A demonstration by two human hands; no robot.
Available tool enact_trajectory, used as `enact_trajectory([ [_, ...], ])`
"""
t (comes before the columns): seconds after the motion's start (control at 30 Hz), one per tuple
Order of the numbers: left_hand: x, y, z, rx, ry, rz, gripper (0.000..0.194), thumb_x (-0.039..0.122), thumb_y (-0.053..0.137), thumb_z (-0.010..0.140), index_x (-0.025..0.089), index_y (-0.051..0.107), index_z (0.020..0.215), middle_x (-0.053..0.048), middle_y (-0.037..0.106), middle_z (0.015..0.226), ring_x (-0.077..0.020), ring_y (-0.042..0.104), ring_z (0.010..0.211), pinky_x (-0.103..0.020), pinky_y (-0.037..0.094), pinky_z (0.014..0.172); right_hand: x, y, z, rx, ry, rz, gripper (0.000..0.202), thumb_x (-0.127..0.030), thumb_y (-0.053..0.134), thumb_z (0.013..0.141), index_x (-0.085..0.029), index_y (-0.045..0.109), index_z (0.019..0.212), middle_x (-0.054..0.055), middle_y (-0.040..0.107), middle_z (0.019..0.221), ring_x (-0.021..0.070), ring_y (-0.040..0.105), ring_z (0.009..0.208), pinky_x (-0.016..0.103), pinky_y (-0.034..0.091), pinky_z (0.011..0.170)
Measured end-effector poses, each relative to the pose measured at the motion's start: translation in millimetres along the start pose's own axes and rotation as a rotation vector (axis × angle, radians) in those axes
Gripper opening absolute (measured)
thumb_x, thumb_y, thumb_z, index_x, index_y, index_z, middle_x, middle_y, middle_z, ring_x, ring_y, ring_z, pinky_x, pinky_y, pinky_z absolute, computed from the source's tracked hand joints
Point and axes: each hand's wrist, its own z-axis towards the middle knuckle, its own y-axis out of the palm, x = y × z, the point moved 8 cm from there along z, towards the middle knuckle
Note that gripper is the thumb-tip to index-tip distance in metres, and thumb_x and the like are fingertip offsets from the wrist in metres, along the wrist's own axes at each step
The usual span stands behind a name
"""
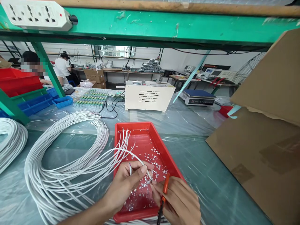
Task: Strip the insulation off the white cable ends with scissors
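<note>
Between the thumb and fingers of my left hand (131, 176) a white cable (137, 157) is pinched near its end. My right hand (179, 198) is closed around orange-handled pliers or cutters (165, 187); the tool's dark part points down toward me. The right fingertips meet the cable's end, and the exact contact is hidden. Both hands are over a red tray (167, 150) scattered with small silvery scraps (142, 187). A large coil of white cables (67, 147) lies left of the tray, its loose ends reaching over the tray's left rim.
Another cable coil (11, 140) sits at far left. A cream machine (148, 95) and a scale (197, 97) stand behind the tray. Cardboard (264, 156) rises at right. A green beam (150, 25) with a power strip (37, 14) crosses above. People (63, 67) sit at the back left.
</note>
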Motion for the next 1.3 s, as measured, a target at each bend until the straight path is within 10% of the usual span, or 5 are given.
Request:
enact_trajectory([
  [0.47,27,1.5,-6,0.082,0.266,0.312,0.017,0.028,0.061,0.078,0.013,0.068,0.079,-0.006,0.066,0.078,-0.0168,0.055,0.072,-0.024,0.041,0.069,57,43,-43,-0.208,1.102,0.744,0.012,-0.023,0.071,0.065,-0.015,0.062,0.064,-0.003,0.053,0.054,0.0089,0.045,0.047,0.018,0.038,0.045],
  [0.97,24,2.4,-4,0.051,0.194,0.322,0.024,0.033,0.054,0.082,0.012,0.067,0.082,-0.006,0.066,0.081,-0.0178,0.056,0.078,-0.025,0.04,0.072,60,55,-65,-0.202,1.315,0.918,0.018,-0.026,0.075,0.061,-0.013,0.068,0.072,-0.002,0.054,0.054,0.0096,0.042,0.049,0.022,0.036,0.048],
  [1.3,17,-1.6,0,-0.013,0.088,0.2,0.026,0.039,0.054,0.081,0.016,0.066,0.087,0.005,0.046,0.053,-0.0076,0.032,0.046,-0.02,0.024,0.048,40,50,-47,-0.335,1.121,0.888,0.035,-0.049,0.062,0.069,-0.015,0.055,0.062,-0.003,0.045,0.054,0.0096,0.038,0.049,0.022,0.031,0.047],
])
